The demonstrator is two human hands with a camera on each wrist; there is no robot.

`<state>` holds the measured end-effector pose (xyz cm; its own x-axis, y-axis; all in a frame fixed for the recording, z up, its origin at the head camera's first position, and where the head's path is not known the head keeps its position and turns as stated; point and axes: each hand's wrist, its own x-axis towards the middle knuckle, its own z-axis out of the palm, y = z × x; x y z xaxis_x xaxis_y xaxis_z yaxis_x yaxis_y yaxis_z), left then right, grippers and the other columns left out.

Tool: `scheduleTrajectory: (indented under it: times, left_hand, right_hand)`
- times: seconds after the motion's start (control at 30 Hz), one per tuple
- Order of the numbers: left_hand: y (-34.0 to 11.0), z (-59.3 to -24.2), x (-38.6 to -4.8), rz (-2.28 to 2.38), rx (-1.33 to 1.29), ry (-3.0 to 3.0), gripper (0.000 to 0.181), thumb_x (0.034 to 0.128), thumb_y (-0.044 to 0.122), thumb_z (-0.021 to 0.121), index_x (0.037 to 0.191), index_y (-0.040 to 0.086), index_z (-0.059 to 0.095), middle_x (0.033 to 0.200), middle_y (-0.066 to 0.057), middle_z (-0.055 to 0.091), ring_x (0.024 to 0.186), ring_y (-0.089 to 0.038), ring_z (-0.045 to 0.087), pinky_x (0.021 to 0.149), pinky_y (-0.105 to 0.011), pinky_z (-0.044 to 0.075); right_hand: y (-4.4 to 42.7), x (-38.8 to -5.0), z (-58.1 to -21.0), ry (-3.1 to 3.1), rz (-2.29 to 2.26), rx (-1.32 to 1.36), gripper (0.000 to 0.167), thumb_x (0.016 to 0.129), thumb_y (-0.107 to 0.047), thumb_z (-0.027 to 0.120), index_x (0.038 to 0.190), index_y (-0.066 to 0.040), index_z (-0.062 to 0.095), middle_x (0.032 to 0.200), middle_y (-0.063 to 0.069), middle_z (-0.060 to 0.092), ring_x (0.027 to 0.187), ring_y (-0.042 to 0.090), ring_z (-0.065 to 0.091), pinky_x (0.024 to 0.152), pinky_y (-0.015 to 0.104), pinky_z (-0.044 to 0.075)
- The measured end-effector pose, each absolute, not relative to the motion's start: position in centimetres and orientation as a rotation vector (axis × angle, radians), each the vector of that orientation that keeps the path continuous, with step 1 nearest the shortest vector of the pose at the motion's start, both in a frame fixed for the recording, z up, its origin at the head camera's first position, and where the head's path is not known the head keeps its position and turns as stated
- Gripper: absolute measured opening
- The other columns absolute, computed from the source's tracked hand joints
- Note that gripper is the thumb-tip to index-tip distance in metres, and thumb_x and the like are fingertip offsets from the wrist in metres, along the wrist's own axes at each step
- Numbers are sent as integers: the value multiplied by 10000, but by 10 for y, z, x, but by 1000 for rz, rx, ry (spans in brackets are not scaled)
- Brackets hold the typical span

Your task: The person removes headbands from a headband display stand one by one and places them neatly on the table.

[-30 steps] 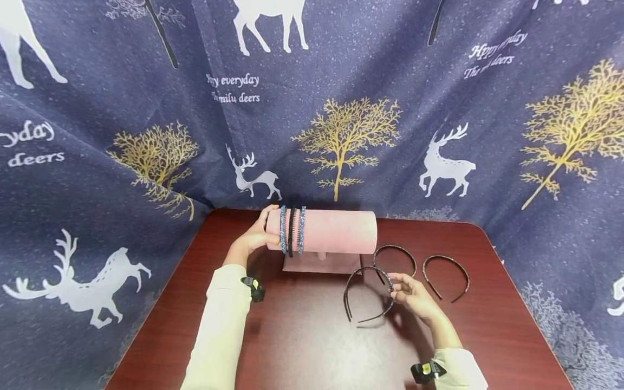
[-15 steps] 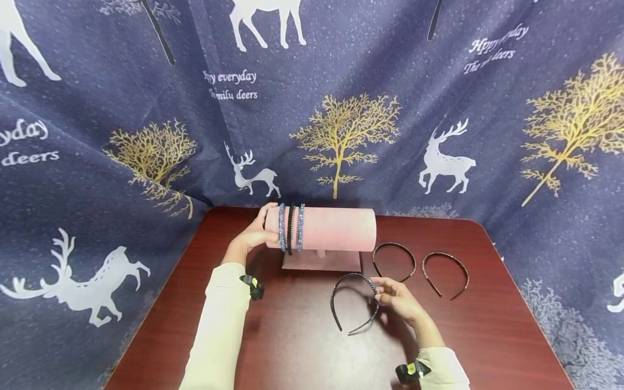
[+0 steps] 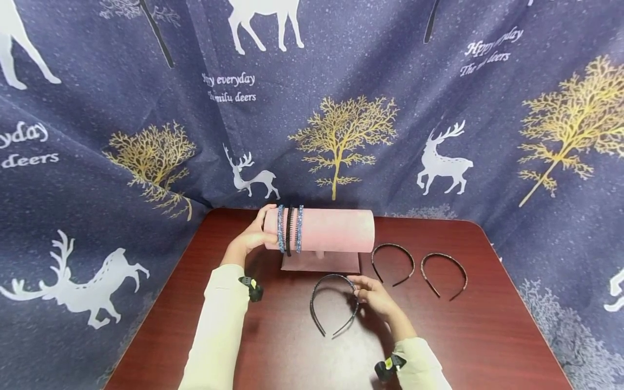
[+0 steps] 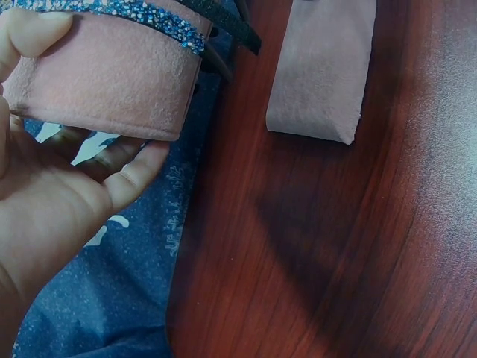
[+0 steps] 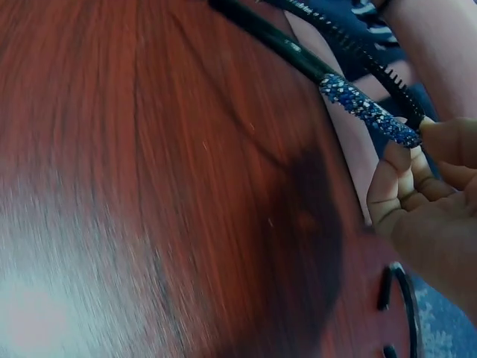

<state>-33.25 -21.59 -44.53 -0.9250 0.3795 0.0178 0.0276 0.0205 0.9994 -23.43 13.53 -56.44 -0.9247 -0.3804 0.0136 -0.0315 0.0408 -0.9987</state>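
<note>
A pink velvet headband display stand (image 3: 336, 230), a horizontal roll on a flat base (image 3: 319, 264), stands at the back of the table. My left hand (image 3: 251, 237) grips the roll's left end, thumb in front and fingers behind. Beside that hand, a blue glitter headband (image 3: 280, 232), a black toothed headband (image 3: 289, 238) and another blue glitter headband (image 3: 299, 232) sit round the roll. My right hand (image 3: 377, 300) pinches one side of a black toothed headband with blue glitter (image 5: 365, 108), in front of the stand. Its two ends point down toward me, above the tabletop.
Two thin dark headbands lie right of the stand: one nearer headband (image 3: 413, 262) and one farther right (image 3: 463, 270). The reddish-brown table (image 3: 487, 325) ends at a blue deer-print cloth (image 3: 370, 162) hanging behind.
My right hand has carried its headband leftward, from beside the loose headbands to in front of the stand's base. The left hand keeps its grip on the roll's end.
</note>
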Motion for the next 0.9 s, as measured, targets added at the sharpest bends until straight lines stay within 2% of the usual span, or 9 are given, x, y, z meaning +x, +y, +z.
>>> scheduleTrajectory:
  times: [0.2,0.4,0.67,0.9]
  left_hand:
    - [-219,-456,-340,2000,420,2071,1026,611,-206,642,1433,186,169,1162,-155,416,942,-262,486,780,-343,445]
    - [-222,-469,-346,2004,445,2085,1007,627,-195,639,1419,243,196,1162,-141,428,950,-252,497,792,-347,451]
    - [-218,-457,-338,2006,432,2065,1019,598,-201,639,1421,198,190,1166,-150,421,950,-262,487,792,-338,440]
    - [-216,-443,-331,1952,407,2101,1026,610,-169,656,1444,165,161,1220,-165,388,993,-267,453,830,-345,409]
  right_hand:
    - [114,-239,-573,2031,-1970,-393,456,771,143,443,1226,156,469,948,329,533,770,205,510,607,243,420]
    - [93,-241,-579,2008,-2004,-388,447,773,147,448,1220,158,470,967,348,528,761,212,525,576,232,416]
    - [74,-235,-563,2029,-1921,-460,474,722,196,420,1192,178,480,938,369,543,785,289,552,547,263,420]
    - [68,-232,-551,2132,-1830,-448,363,769,174,462,1127,217,504,932,358,576,632,171,512,532,253,437]
